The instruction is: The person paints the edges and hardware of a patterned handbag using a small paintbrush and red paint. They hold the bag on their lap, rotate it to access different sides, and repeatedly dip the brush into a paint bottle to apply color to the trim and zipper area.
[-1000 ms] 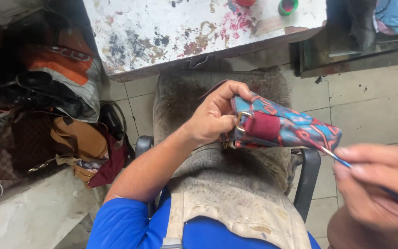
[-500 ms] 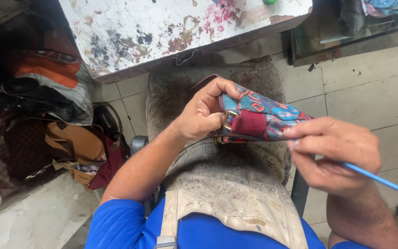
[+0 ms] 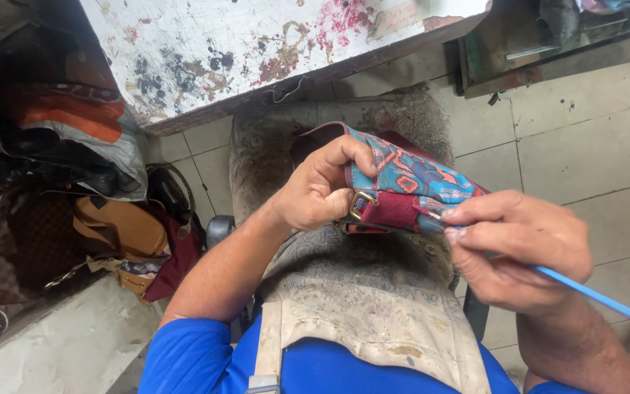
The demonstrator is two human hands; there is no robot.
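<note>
- Turquoise-and-red patterned fabric bag with a maroon strap and brass buckle [image 3: 402, 186] sits above the lap, its long axis running from upper left to lower right, between the two hands.
- The left hand [image 3: 322, 191] is clamped around the bag's buckle end, thumb on the maroon strap.
- The right hand [image 3: 515, 248] pinches a thin blue-handled brush [image 3: 599, 298], fingertips touching the bag's lower right edge; the handle trails off to the right.
- A worn grey leather apron [image 3: 359, 306] lies beneath the bag.
- A paint-stained white counter [image 3: 257, 44] stands beyond; brown and orange bags [image 3: 111, 226] are piled at left, well apart.
</note>
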